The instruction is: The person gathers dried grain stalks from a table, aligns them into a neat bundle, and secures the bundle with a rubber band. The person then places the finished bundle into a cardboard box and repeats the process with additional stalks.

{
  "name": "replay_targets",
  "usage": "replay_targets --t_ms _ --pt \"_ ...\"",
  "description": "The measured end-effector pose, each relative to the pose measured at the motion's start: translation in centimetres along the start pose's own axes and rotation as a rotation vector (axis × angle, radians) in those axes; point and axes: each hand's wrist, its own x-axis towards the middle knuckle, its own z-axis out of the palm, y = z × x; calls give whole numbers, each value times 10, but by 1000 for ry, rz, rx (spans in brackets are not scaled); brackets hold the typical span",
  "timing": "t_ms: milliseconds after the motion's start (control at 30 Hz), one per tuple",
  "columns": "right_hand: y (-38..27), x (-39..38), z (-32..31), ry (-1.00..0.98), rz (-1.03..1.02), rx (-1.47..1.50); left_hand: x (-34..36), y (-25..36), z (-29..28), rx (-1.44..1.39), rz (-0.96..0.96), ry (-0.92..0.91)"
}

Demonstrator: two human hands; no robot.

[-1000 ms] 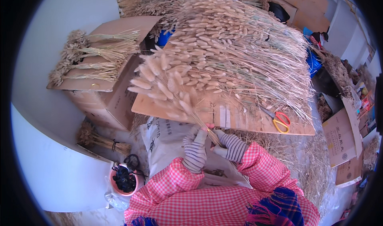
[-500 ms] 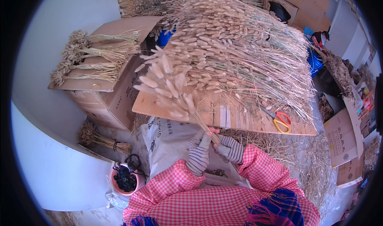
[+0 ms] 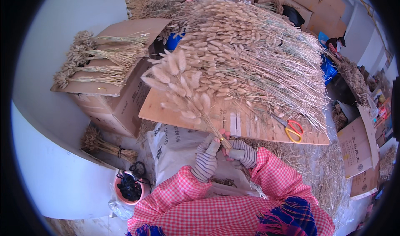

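Between both hands I hold a bunch of dried bunny-tail grass [image 3: 181, 86], its fluffy heads leaning up and left over the front of the board. My left hand [image 3: 207, 152], in a grey striped fingerless glove, is closed round the stems. My right hand [image 3: 239, 152], gloved the same way, pinches the stems just beside it. A small gold-coloured tie [image 3: 221, 139] shows on the stems between my fingers. The lower stem ends are partly hidden by my right hand and sleeve. Red-and-yellow-handled scissors [image 3: 293, 130] lie on the board to the right.
A wooden board [image 3: 187, 118] carries a big heap of loose bunny-tail grass [image 3: 258, 48]. Tied bunches [image 3: 108, 57] rest on a cardboard box [image 3: 104, 111] at left. Below are another bunch [image 3: 110, 146] and a pink bucket of black ties [image 3: 144, 190]. Another person [image 3: 334, 45] is far right.
The fluffy heads have turned slightly and spread. My fingers have shifted on the stems, and the gold-coloured tie now shows. Both hands stay in about the same place.
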Motion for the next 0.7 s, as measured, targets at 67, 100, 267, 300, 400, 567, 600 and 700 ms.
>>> replay_targets --t_ms 67,100,267,300,400,567,600,700 --pt "2 -1 -2 13 35 22 0 2 0 -48 -44 -25" --pt "3 -1 -3 18 51 34 1 4 -2 -48 -62 -58" --pt "5 -2 -5 -40 163 129 -4 0 -6 -64 -66 -93" --pt "4 -2 -4 -13 268 168 -5 -2 -7 -73 -79 -76" --pt "0 -1 -2 -56 117 62 -6 -8 -8 -58 -57 -55" --pt "-2 -2 3 -47 87 37 -8 -11 -6 -23 -40 -16" --pt "-2 -1 3 -45 91 34 -9 -11 -5 -15 -41 1" --pt "0 1 0 -44 116 12 -11 -9 -3 5 -43 38"
